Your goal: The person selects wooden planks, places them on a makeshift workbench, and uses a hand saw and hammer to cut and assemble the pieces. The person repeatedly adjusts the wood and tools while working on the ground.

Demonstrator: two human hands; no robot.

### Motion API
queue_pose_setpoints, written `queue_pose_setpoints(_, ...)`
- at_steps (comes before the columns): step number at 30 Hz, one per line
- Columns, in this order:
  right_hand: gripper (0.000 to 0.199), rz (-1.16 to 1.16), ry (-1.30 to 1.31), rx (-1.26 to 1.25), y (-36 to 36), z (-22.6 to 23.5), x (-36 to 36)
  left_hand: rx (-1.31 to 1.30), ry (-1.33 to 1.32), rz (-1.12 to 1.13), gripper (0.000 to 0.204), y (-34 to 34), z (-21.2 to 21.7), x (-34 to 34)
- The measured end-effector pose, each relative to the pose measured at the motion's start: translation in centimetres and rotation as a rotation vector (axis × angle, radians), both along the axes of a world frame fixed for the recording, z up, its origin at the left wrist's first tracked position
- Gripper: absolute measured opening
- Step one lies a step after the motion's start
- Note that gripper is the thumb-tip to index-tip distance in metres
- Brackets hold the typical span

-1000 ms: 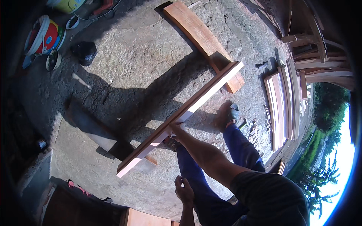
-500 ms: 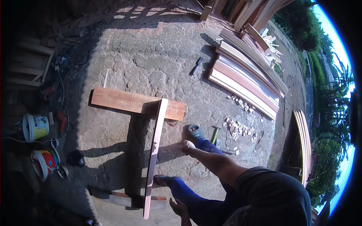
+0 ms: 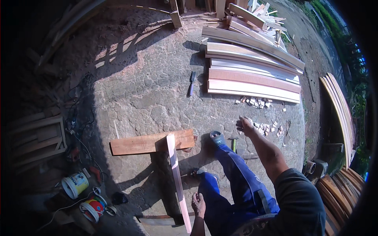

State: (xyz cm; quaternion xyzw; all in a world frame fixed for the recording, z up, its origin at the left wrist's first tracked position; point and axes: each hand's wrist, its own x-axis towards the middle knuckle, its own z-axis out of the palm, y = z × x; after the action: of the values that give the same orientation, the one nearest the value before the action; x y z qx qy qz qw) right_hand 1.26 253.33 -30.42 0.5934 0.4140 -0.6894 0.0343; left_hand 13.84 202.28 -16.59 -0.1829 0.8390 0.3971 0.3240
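Note:
My right hand (image 3: pixel 245 125) is stretched out over the concrete, fingers apart and holding nothing. Beside it lie small wood offcuts (image 3: pixel 265 129). Low in the view, my left hand (image 3: pixel 198 203) hangs free with loosely bent fingers, near a long pale timber (image 3: pixel 178 185). That timber's far end overlaps a reddish-brown board (image 3: pixel 136 144), and its near end passes over another low piece of wood (image 3: pixel 157 221). A hammer with a green handle (image 3: pixel 234 145) rests by my right foot. Farther off lies a chisel with a purple handle (image 3: pixel 191 87).
Milled boards (image 3: pixel 254 84) are stacked at the upper right, with scrap wood (image 3: pixel 271 23) behind. Two paint buckets (image 3: pixel 75 185) and cords stand in shade at the left. More long boards (image 3: pixel 340 114) lean at the right edge.
The view has turned and shifted. My right hand has moved away from beside my foot, out to the right toward the offcuts. Both long timber and board stay put.

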Motion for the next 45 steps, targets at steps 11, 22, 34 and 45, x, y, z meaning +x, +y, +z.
queue_pose_setpoints(11,0.072,-0.683,0.057,-0.242,7.0,-24.1,-12.7,-0.206,-0.359,-0.047,0.052,13.8,0.1,-3.5)
queue_pose_setpoints(22,0.028,-0.805,0.093,-0.452,12.9,-34.6,-20.5,-0.408,-0.663,-0.127,0.065,19.8,0.7,-5.1)
queue_pose_setpoints(34,0.024,-0.704,0.220,-0.599,12.7,-22.8,-17.9,-0.298,-0.589,-0.126,0.062,20.2,0.8,-10.4)
queue_pose_setpoints(45,0.063,-0.475,0.047,-0.533,8.9,11.8,-1.3,0.410,-0.393,0.108,0.079,34.1,5.3,-26.4)
